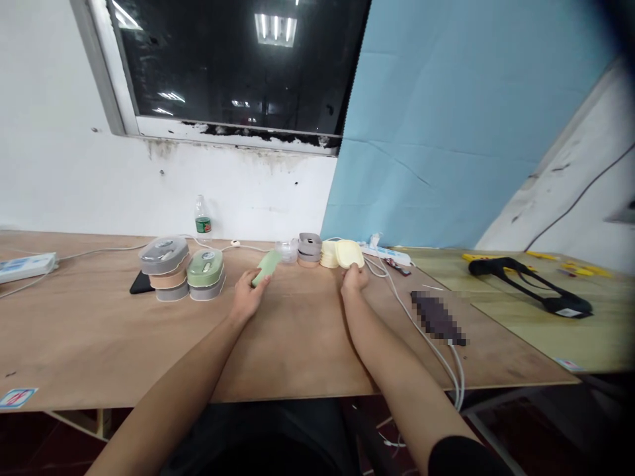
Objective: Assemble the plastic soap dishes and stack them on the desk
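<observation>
My left hand (pixel 248 294) is closed around a light green plastic piece (pixel 268 266), held tilted above the table. My right hand (pixel 355 277) pinches a pale yellow rounded tray (pixel 350 254) by its near edge. Just left of that tray rises a stack of pale yellow pieces (pixel 328 254). Beside it stand a stack of grey rings (pixel 309 246) and some clear plastic covers (pixel 286 250). Farther left, clear-lidded rounded boxes are piled in two stacks, one topped by a grey box (pixel 164 255), the other by a green box (pixel 205 266).
A plastic bottle (pixel 202 217) stands against the wall. Power strips (pixel 387 254) lie at the back and far left, with white cables (pixel 421 324) running down the right side. A black strap-like frame (pixel 530 284) and yellow pieces (pixel 583 270) rest on the right-hand table.
</observation>
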Demonstrator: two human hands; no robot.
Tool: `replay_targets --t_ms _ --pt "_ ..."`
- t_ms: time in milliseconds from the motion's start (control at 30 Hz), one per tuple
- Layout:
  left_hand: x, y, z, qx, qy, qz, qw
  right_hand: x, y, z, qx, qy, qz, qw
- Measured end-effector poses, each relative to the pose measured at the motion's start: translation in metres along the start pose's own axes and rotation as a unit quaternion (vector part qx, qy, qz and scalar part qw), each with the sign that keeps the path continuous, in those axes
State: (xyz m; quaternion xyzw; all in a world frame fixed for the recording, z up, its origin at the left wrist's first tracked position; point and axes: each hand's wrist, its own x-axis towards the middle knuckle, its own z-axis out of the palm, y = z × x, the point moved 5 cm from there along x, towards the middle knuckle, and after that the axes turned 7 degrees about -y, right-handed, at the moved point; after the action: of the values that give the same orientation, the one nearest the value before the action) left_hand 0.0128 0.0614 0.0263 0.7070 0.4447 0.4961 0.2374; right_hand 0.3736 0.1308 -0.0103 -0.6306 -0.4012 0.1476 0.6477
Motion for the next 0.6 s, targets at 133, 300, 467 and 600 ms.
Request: replay_targets --t_ms 133,300,467,600 --pt "-0.001 -0.001 0.001 0.012 -0.007 0.001 1.000 0.008 0.014 0.006 0.046 0.059 0.050 0.996" --pt "0.001 -0.005 0.004 0.019 -0.012 0.010 1.000 0.013 0.020 0.023 0.093 0.033 0.057 0.993" --pt "0.002 -0.007 0.005 0.034 -0.014 0.001 0.999 0.009 0.018 0.032 0.115 -0.034 0.046 0.992" --pt "0.001 -0.006 0.004 0.034 -0.016 -0.002 0.999 0.006 0.018 0.039 0.071 -0.093 0.023 0.993"
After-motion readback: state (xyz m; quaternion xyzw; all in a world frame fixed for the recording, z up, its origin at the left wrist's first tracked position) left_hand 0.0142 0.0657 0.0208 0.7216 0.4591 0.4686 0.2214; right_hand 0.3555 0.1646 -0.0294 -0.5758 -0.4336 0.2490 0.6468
